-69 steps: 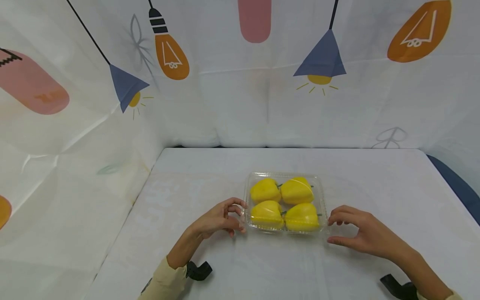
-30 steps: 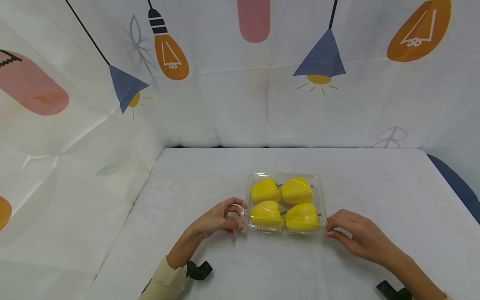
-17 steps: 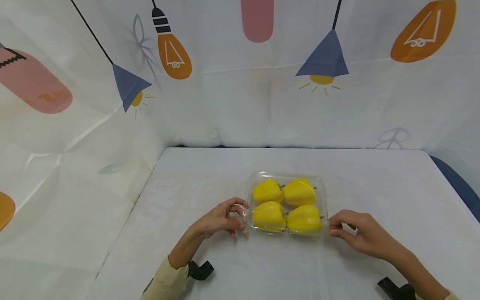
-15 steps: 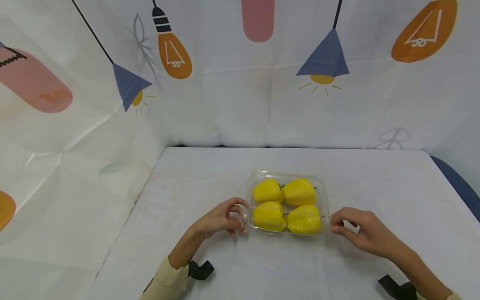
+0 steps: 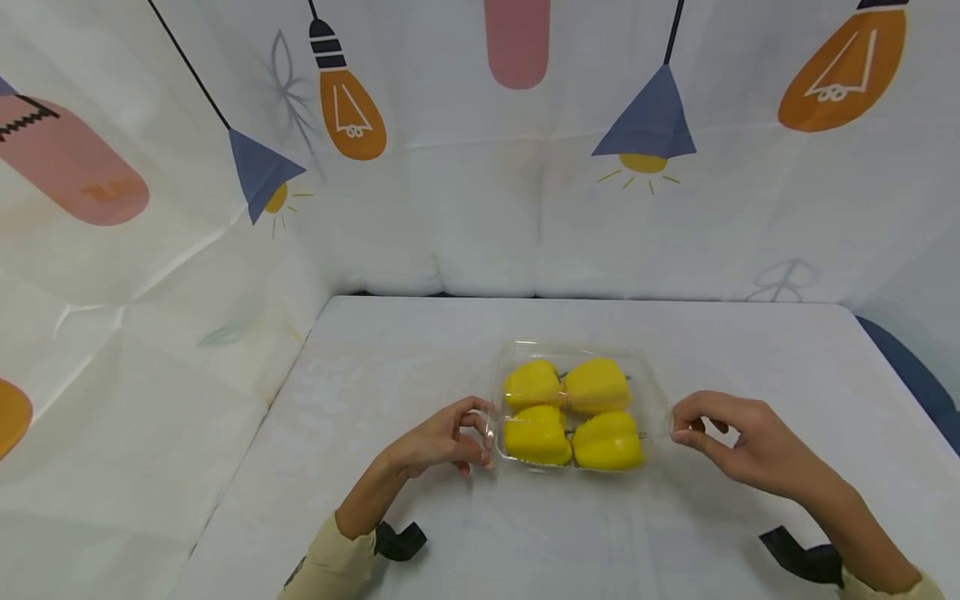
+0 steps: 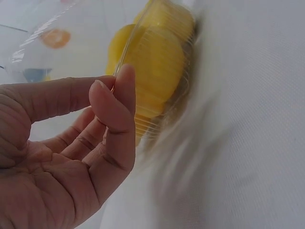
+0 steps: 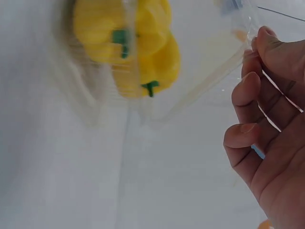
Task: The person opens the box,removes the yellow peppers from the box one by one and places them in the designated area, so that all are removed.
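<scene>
A clear plastic clamshell container [image 5: 540,467] with several yellow bell peppers [image 5: 607,440] inside lies on the table. At its left side my left hand [image 5: 438,439] pinches the rim; the left wrist view shows thumb and fingertips on the thin plastic edge [image 6: 125,50]. On the other side, my right hand [image 5: 742,437] pinches the near right corner of the transparent lid [image 5: 654,393] between thumb and forefinger. That corner is raised and the lid tilts above the peppers. Green stems [image 7: 150,88] show in the right wrist view. My right hand's other fingers are loosely curled.
The white-covered table [image 5: 397,350] extends around the container. Behind it hangs a white sheet [image 5: 465,217] printed with lamps and bulbs. A dark blue rounded object [image 5: 907,362] is beyond the table's right edge. Black straps [image 5: 806,557] sit at both wrists.
My right hand has closed on the lid's corner and moved up and slightly right, lifting the lid. My left hand has stayed at the left rim.
</scene>
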The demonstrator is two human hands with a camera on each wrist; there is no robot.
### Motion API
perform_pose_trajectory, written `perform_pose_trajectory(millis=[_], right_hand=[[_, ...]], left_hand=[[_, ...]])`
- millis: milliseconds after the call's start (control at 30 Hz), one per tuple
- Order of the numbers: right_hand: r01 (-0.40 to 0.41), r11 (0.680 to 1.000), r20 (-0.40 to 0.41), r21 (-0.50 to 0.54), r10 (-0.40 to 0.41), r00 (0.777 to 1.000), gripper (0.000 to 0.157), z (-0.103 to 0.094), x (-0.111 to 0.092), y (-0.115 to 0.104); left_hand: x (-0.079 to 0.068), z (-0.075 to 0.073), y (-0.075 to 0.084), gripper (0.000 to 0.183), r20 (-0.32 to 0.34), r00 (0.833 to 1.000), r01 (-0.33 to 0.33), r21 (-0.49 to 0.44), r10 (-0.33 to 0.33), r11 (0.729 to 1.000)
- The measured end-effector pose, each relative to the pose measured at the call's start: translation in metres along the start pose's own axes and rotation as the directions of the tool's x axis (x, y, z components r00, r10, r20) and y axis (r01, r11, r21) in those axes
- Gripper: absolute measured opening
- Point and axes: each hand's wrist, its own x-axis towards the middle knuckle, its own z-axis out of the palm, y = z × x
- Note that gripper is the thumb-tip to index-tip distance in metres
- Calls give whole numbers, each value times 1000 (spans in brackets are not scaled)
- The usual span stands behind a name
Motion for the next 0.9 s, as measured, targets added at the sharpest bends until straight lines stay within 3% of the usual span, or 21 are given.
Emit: perform_pose_trajectory(millis=[433,900], right_hand=[[-25,997,-128,-78,15,992,39,-20,29,1],[-150,982,-246,-117,117,962,23,-32,67,16]], left_hand=[[-1,-1,-1,52,9,1000,-6,26,6,1000],[0,-2,1,55,18,1000,-2,37,2,999]])
